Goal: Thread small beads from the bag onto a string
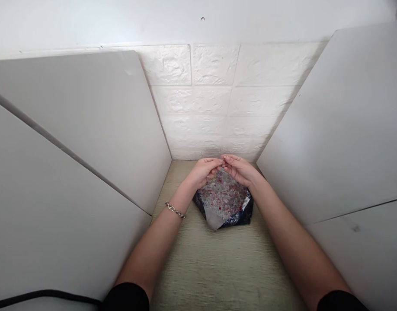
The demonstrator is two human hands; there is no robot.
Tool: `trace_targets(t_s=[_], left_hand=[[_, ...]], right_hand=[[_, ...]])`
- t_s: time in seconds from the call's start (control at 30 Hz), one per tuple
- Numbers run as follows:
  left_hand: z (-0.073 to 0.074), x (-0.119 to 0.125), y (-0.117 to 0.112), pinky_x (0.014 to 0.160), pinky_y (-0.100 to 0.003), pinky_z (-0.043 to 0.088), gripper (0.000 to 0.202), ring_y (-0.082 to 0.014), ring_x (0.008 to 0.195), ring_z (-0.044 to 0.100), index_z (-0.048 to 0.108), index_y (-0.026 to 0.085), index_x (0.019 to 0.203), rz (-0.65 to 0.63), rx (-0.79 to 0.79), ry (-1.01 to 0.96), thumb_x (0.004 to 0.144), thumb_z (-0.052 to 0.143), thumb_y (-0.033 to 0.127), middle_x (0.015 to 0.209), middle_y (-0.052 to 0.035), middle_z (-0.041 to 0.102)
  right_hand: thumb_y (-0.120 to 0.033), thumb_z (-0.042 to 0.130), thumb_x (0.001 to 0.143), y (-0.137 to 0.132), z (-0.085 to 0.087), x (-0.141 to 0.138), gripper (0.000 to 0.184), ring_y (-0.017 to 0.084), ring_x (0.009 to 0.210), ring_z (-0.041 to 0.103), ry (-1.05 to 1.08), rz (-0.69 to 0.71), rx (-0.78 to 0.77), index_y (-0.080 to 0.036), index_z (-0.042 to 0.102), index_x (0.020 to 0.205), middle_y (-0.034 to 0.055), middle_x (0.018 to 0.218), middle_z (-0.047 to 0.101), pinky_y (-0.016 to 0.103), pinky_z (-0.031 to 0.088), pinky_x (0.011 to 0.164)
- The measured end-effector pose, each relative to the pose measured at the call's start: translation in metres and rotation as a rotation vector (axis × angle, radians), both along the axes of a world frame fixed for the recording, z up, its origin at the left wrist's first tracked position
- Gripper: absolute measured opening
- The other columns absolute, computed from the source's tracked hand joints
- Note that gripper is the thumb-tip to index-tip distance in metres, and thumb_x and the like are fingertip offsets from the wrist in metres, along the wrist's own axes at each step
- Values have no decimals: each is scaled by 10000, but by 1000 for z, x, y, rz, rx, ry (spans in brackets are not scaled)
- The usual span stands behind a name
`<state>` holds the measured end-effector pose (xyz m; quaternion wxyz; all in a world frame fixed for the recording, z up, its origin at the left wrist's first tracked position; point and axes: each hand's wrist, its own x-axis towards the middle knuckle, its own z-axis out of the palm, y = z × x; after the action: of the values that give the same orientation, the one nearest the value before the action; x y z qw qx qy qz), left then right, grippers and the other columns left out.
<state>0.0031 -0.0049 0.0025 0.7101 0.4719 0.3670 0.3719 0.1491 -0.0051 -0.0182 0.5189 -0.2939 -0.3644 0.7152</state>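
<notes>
My left hand and my right hand meet fingertip to fingertip over the far edge of a heap of small beads. Both are closed in a pinch, and whatever lies between the fingertips is too small to make out. The beads are mostly clear and pale, with red, pink and a few yellow ones among them. They lie in a dark blue patterned wrapper with folded, partly shiny sides and a pale grey corner toward me. The hands hide part of the far rim.
The wrapper rests on a pale greenish wood-grain tabletop. White panels rise at the left and right, and a white brick-patterned wall closes off the back. A black cable runs along the lower left.
</notes>
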Motion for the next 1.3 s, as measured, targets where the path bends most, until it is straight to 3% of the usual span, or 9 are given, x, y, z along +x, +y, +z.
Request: trace_targets(t_s=[0.5,0.93,1.13,1.3], left_hand=[[0,0,-1,375,-147,146,156,8,416,303,586,110,676,-6,7,-18,667,636,257,531,41,437],[-2,0,1,372,-137,152,184,3,445,347,589,95,676,-23,14,-76,649,659,263,554,25,477],[-6,-1,5,376,-132,181,197,3,465,387,589,84,669,-26,-1,-118,632,677,255,590,10,508],[-8,-2,7,372,-137,174,202,-2,451,376,571,84,632,7,-8,-115,643,675,257,540,16,479]], right_hand=[[-230,725,607,-1,0,0,167,40,586,585,-54,-53,8,-183,666,756,-13,697,658,109,504,593],[-259,747,572,-1,1,-1,207,46,612,587,-87,-41,36,-181,676,749,-9,711,665,125,496,616],[-288,748,566,-2,3,-2,228,58,640,598,-189,-80,91,-176,687,755,0,719,674,143,488,640],[-325,719,594,-2,9,-3,220,83,657,598,-393,-130,163,-194,695,769,8,745,679,191,488,666]])
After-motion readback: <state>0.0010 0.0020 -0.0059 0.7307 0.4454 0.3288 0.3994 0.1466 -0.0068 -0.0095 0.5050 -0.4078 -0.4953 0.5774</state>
